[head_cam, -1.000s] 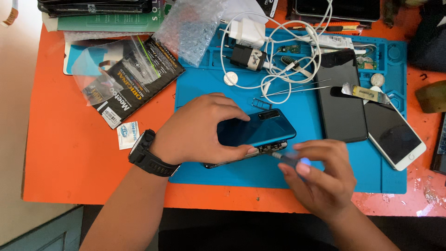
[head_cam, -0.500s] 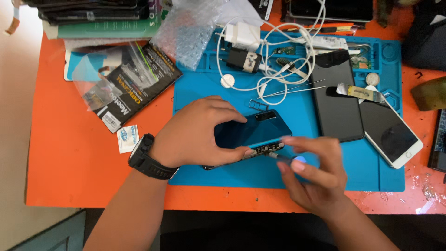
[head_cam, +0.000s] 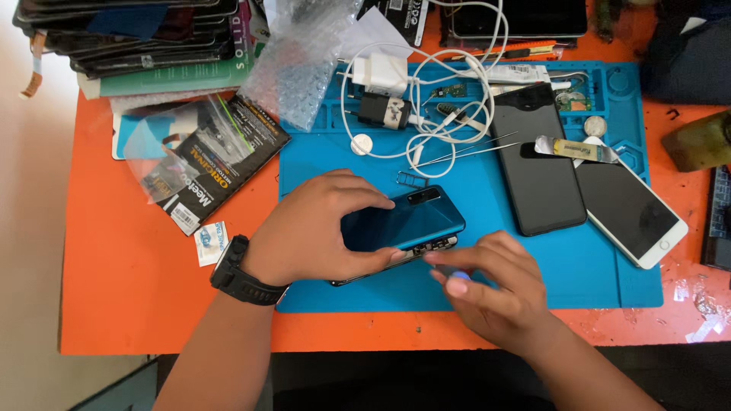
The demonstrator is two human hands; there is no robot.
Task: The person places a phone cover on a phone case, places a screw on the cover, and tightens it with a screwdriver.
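A blue-backed phone (head_cam: 403,221) lies back up on the blue work mat (head_cam: 525,266), its back cover lifted slightly off the body along the near edge. My left hand (head_cam: 316,228), with a black watch on the wrist, grips the phone by its left end. My right hand (head_cam: 491,285) pinches a small tool at the phone's near right edge, by the gap under the cover; the tool is mostly hidden by my fingers.
A black phone (head_cam: 541,171), a white phone (head_cam: 628,209), tweezers (head_cam: 464,152), white cables and chargers (head_cam: 396,99) lie on the mat's far half. Packaging (head_cam: 202,164) and bubble wrap (head_cam: 301,65) sit left on the orange table (head_cam: 129,297). Stacked screens (head_cam: 126,34) are far left.
My right hand has slid slightly along the phone's near edge. The left hand keeps its hold on the phone. The camera view has shifted a little.
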